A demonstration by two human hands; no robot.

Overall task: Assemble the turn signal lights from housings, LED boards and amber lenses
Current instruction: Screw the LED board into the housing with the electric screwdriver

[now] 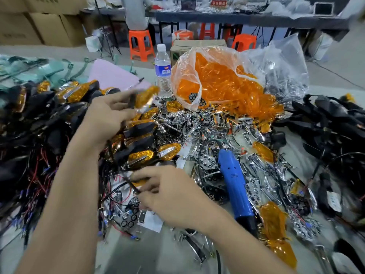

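My left hand (110, 117) is raised over the table, blurred, its fingers closed on the black stem of an assembled turn signal light (147, 96) with an amber lens. My right hand (169, 196) is lower, pinching a thin black wire (132, 184) over the parts. Finished amber-and-black lights (65, 95) are heaped at the left. Loose chrome reflectors and LED boards (205, 123) cover the middle. A clear bag of amber lenses (221, 82) stands behind them. Black housings with wires (331, 115) lie at the right.
A blue electric screwdriver (235, 180) lies among the parts right of my right hand. A water bottle (163, 66) stands behind the pile, by a pink sheet (110, 74). Orange stools (141, 44), cardboard boxes (49, 28) and a seated person (136, 12) are beyond the table.
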